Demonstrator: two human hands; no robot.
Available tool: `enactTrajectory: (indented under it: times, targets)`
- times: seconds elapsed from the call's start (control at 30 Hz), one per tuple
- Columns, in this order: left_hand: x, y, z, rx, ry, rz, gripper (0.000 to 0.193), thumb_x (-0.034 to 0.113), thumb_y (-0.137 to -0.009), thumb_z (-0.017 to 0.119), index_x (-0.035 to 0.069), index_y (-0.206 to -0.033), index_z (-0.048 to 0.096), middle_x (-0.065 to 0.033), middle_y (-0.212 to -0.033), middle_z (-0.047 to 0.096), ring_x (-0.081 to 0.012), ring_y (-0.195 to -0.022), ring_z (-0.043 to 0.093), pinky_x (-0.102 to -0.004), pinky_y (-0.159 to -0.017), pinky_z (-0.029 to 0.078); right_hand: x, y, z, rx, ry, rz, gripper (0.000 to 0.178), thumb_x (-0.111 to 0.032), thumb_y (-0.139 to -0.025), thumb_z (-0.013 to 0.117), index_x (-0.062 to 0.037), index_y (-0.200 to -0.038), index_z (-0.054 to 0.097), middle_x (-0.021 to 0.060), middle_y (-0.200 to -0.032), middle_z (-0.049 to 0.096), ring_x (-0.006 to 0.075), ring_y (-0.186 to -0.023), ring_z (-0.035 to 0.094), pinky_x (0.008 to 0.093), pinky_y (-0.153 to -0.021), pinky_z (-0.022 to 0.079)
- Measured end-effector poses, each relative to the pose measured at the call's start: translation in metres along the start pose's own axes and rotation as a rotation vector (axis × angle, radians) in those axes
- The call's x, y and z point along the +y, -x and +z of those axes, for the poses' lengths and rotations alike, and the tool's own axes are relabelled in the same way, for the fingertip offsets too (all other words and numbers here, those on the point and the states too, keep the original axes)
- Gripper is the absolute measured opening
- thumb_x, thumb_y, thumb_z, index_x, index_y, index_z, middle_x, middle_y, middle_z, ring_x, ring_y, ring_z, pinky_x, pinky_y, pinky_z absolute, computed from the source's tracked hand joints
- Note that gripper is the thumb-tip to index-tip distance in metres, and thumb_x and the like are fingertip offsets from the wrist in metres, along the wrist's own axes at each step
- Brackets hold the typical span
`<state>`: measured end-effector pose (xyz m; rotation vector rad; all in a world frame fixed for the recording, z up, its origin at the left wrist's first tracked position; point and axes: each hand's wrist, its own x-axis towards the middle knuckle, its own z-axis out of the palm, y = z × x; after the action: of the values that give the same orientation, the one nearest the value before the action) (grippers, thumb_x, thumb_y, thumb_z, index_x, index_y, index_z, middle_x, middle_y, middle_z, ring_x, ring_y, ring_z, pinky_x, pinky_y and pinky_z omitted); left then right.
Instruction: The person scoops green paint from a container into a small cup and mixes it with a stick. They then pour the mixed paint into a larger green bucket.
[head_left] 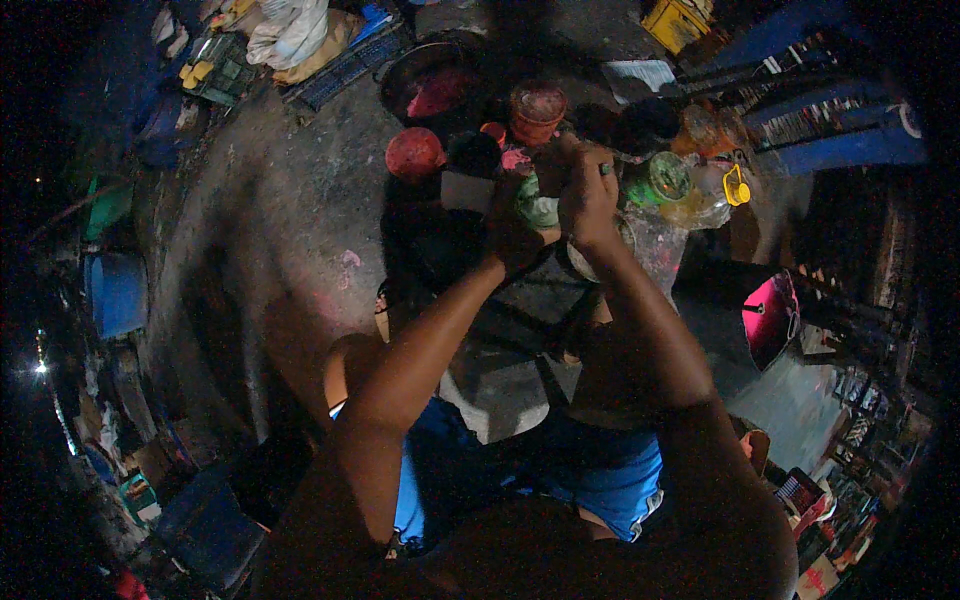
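Observation:
My left hand (510, 235) is in deep shadow, its fingers curled against a pale green rounded thing (540, 209) whose kind I cannot make out. Close on its right, my right hand (592, 195) is closed, with a ring on one finger; whatever is in its grip is hidden. Just beyond both hands lies a bright pink lump (515, 160). A reddish round pot (537, 112) stands past that, and a small red cup-like thing (494, 132) sits beside it. To the right of my right hand is a green bottle (668, 178).
A clear jug (700, 208) with a yellow cap (737, 185) lies at the right. Left of the hands is a red round object (415, 153), with a dark basin (432, 85) behind it. A blue crate (350, 68) stands far left, a pink container (770, 315) right.

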<state>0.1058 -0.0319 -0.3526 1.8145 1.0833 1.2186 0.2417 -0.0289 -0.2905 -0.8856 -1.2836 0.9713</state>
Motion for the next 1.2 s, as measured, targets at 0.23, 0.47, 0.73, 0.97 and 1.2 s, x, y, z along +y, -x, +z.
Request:
enactTrajectory:
  times: [0.23, 0.47, 0.73, 0.97, 1.2]
  targets:
    - [0.002, -0.005, 0.001, -0.076, -0.043, -0.016, 0.085, 0.020, -0.054, 0.086, 0.005, -0.129, 0.049, -0.0172, -0.122, 0.055, -0.0353, -0.115, 0.055, -0.0423, -0.100, 0.046, 0.006, 0.003, -0.007, 0.018, 0.686, 0.089, 0.043, -0.010, -0.093, 0.052, -0.0067, -0.136, 0.055, 0.0174, -0.107, 0.063, 0.0323, -0.096, 0.062, 0.0416, -0.092, 0.050]
    - [-0.006, 0.004, 0.005, -0.128, 0.074, -0.125, 0.082, 0.023, -0.055, 0.085, 0.005, -0.127, 0.048, -0.0166, -0.121, 0.056, -0.0353, -0.113, 0.055, -0.0436, -0.101, 0.046, -0.015, -0.011, 0.006, 0.217, 0.294, 0.242, 0.025, -0.022, -0.101, 0.046, -0.0034, -0.102, 0.062, 0.0070, -0.084, 0.061, 0.0175, -0.073, 0.053, 0.0324, -0.065, 0.041]
    - [0.021, -0.010, -0.013, -0.169, -0.050, -0.111, 0.075, 0.021, -0.058, 0.084, 0.006, -0.122, 0.048, -0.0135, -0.120, 0.056, -0.0305, -0.114, 0.056, -0.0395, -0.099, 0.047, -0.001, -0.004, 0.007, 0.088, 0.817, -0.195, 0.030, -0.020, -0.101, 0.048, -0.0050, -0.122, 0.062, 0.0159, -0.105, 0.063, 0.0290, -0.091, 0.061, 0.0387, -0.080, 0.050]
    - [0.012, 0.007, -0.006, -0.114, 0.144, -0.197, 0.083, 0.021, -0.061, 0.085, 0.006, -0.132, 0.046, -0.0143, -0.128, 0.054, -0.0300, -0.119, 0.054, -0.0396, -0.102, 0.046, -0.045, -0.015, 0.007, 0.150, 0.166, 0.426, 0.028, -0.021, -0.104, 0.046, -0.0030, -0.121, 0.061, 0.0058, -0.100, 0.059, 0.0122, -0.083, 0.056, 0.0290, -0.071, 0.048]
    - [-0.023, -0.003, 0.003, -0.168, -0.196, 0.003, 0.090, 0.029, -0.063, 0.086, 0.003, -0.137, 0.042, -0.0191, -0.134, 0.051, -0.0352, -0.127, 0.050, -0.0439, -0.107, 0.042, -0.012, -0.003, 0.014, -0.003, 0.857, -0.559, 0.045, -0.006, -0.090, 0.050, -0.0011, -0.135, 0.052, 0.0235, -0.114, 0.056, 0.0374, -0.103, 0.054, 0.0461, -0.091, 0.046]
